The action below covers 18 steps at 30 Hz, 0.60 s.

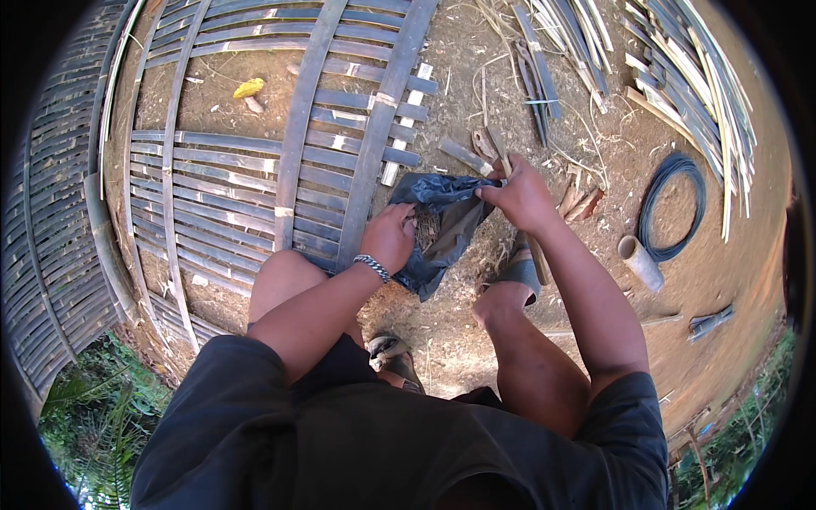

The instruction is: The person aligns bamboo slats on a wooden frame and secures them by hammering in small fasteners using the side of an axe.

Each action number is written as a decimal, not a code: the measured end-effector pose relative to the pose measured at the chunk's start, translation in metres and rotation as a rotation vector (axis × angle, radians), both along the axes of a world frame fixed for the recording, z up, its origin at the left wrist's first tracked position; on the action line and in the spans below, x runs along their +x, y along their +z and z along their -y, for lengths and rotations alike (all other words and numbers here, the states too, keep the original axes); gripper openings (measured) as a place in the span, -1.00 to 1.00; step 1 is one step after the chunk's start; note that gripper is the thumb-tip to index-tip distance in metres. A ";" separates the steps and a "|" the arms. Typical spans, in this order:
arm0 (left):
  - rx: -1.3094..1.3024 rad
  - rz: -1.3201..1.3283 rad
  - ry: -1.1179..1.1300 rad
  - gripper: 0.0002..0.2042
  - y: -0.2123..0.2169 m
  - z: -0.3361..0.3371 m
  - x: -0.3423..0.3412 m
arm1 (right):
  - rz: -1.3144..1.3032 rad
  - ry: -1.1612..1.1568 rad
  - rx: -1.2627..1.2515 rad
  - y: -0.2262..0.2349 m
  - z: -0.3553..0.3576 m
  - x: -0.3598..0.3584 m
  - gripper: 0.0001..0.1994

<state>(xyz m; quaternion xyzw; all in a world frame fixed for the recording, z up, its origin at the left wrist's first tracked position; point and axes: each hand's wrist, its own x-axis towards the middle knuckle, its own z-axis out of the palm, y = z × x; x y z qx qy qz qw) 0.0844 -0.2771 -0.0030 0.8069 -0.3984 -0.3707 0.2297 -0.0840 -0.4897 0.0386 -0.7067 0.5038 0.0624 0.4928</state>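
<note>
A crumpled dark plastic bag point(450, 242) is stretched between my two hands, its mouth spread so that the ground shows beside it. My left hand point(389, 238), with a chain bracelet at the wrist, pinches the bag's left edge. On the far right side, my right hand point(520, 197) grips the upper right edge between thumb and fingers. A narrow wooden piece point(538, 259) shows below the right hand; whether that hand touches it I cannot tell. Just beyond the right hand, the handles of a plier-like tool point(483, 143) lie on the ground, partly hidden.
A slatted bamboo panel point(293, 161) lies at the left. Pincers point(531, 89) and split bamboo strips point(697, 85) are farther off. A coil of dark wire point(676, 208) and a bamboo tube point(639, 262) lie at the right. My sandalled feet flank the bag.
</note>
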 end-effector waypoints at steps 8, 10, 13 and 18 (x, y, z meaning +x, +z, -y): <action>-0.053 0.179 -0.123 -0.83 -0.018 0.001 -0.008 | -0.020 0.011 -0.082 -0.013 -0.004 0.013 -0.44; -0.018 0.191 -0.139 -0.85 -0.020 0.002 -0.008 | -0.007 0.006 -0.076 -0.014 -0.005 0.015 -0.44; 0.031 0.214 -0.179 -0.87 -0.028 0.002 -0.005 | 0.006 -0.014 -0.050 -0.013 -0.007 0.019 -0.43; 0.061 0.180 -0.231 -0.89 -0.031 0.005 0.006 | 0.020 -0.027 -0.113 -0.021 -0.010 0.016 -0.44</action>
